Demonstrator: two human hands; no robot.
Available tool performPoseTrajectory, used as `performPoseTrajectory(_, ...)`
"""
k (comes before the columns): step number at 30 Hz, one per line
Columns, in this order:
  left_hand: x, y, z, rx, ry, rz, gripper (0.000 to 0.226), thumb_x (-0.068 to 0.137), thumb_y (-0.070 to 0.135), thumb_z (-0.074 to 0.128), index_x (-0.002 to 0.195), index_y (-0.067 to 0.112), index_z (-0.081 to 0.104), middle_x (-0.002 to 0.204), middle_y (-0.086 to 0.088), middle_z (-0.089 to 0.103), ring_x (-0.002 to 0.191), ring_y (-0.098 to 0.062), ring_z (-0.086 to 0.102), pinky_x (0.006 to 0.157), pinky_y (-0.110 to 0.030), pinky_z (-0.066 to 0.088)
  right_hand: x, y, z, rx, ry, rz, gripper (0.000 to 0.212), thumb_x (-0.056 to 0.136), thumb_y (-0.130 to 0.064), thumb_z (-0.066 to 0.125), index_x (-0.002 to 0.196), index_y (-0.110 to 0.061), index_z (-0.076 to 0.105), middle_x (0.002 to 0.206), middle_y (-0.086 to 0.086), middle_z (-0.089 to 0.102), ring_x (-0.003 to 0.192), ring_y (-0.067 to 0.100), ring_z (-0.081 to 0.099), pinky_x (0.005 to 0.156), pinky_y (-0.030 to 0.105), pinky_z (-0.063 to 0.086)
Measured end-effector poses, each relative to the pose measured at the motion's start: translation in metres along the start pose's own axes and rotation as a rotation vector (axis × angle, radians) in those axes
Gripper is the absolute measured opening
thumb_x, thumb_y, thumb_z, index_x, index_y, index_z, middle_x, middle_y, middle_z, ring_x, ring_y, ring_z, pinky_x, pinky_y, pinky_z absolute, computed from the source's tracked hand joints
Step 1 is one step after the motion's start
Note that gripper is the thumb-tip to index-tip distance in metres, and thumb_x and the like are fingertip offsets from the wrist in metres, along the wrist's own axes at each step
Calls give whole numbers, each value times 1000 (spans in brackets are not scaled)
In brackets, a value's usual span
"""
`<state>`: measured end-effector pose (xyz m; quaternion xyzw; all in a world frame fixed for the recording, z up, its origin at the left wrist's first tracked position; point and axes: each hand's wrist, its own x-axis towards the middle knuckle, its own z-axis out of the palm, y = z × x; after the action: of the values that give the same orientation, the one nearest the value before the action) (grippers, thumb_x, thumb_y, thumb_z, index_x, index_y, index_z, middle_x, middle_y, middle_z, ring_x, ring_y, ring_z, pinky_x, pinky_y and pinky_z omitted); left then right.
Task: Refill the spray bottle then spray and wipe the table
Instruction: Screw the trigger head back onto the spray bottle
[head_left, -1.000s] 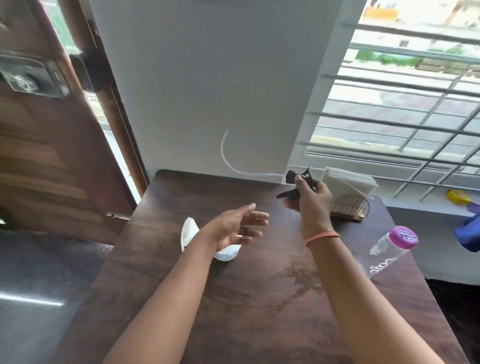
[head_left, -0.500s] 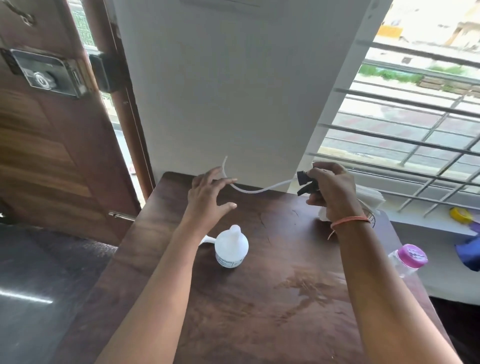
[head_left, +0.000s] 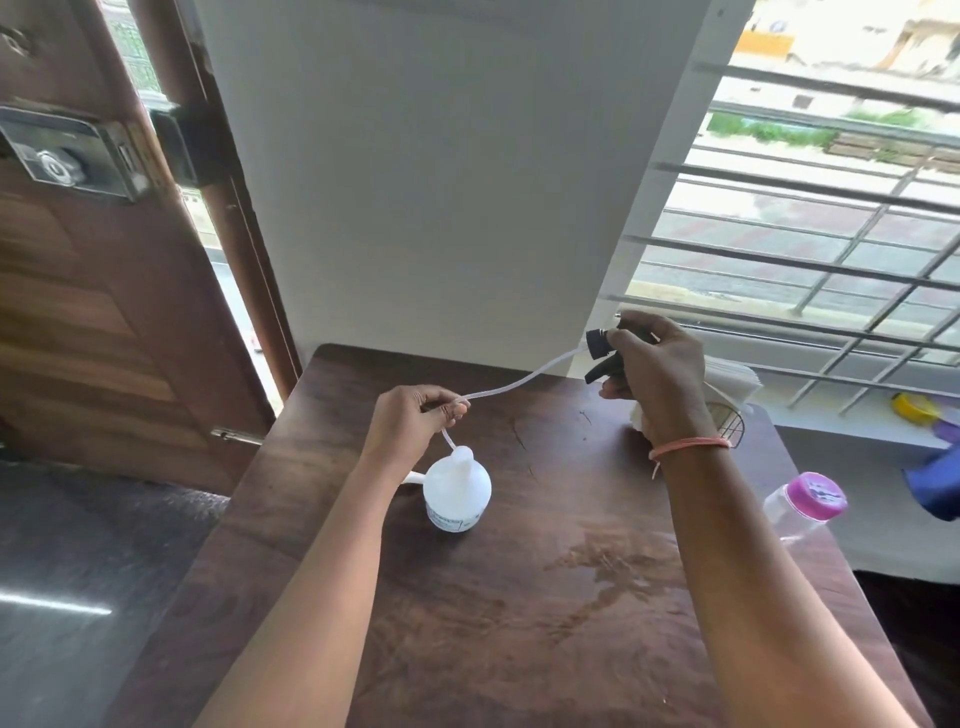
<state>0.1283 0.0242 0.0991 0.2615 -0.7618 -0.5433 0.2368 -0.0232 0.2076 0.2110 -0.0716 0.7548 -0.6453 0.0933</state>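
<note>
Head view: nearest the camera, bare dark brown wooden table (head_left: 519, 649) is seen between the two forearms, marked with a wet smear (head_left: 602, 566) toward the right. A clear plastic water bottle with a pink cap (head_left: 802, 506) is seen close to the right edge of the table. Further in, a white round plastic spray bottle (head_left: 457, 491) stands upright and uncapped at the middle of the tabletop, with open wood around it. Just above its neck, a thin white dip tube (head_left: 519, 384) is pinched by the curled fingers of the left hand (head_left: 410, 421). A black spray trigger head (head_left: 600, 353), from which the tube runs, is gripped by the right hand (head_left: 654, 374) above the far right corner. Behind that hand, white folded napkins in a wire holder (head_left: 730, 387) are partly hidden. Beyond the far edge, a white wall (head_left: 441, 182), a barred window (head_left: 831, 249) at right and a brown wooden door (head_left: 78, 312) at left are seen.
</note>
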Motion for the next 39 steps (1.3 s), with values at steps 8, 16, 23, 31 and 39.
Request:
performPoseTrajectory(8, 0, 12, 0, -125, 46, -17, 6, 84, 12, 75, 85, 15, 79, 78, -5, 76, 71, -14, 71, 82, -42, 60, 0, 0, -4, -14, 24, -39, 25, 78, -13, 62, 100, -22, 69, 94, 14, 73, 55, 32, 70, 48, 30, 51)
performPoseTrajectory(16, -4, -10, 14, -29, -32, -106, 6, 79, 24, 80, 84, 21, 80, 73, 0, 74, 67, -12, 66, 75, -32, 59, -5, 5, -1, -124, 28, -96, 23, 77, -16, 59, 95, -28, 67, 91, 8, 74, 50, 32, 68, 57, 49, 59)
performPoseTrajectory(23, -7, -28, 21, 153, -238, -164, 16, 78, 27, 81, 89, 39, 77, 104, 19, 72, 98, 7, 62, 85, -11, 45, -21, 14, 11, -536, 39, -321, 33, 84, -31, 59, 117, -32, 62, 96, 0, 73, 85, 27, 68, 74, 33, 52)
performPoseTrajectory(31, -15, -45, 24, 215, -250, -143, 38, 73, 20, 83, 103, 38, 71, 102, 17, 72, 96, -7, 67, 78, -6, 43, -47, 32, 44, -636, -107, -468, 35, 90, -35, 57, 125, -31, 58, 105, 2, 72, 96, 26, 64, 77, 38, 52)
performPoseTrajectory(39, -19, -54, 25, 113, -222, -131, 27, 74, 24, 82, 85, 46, 70, 92, 21, 74, 97, -4, 68, 93, -34, 52, -57, 52, 64, -758, -428, -299, 26, 87, -33, 58, 112, -34, 63, 98, -4, 70, 91, 23, 63, 78, 35, 52)
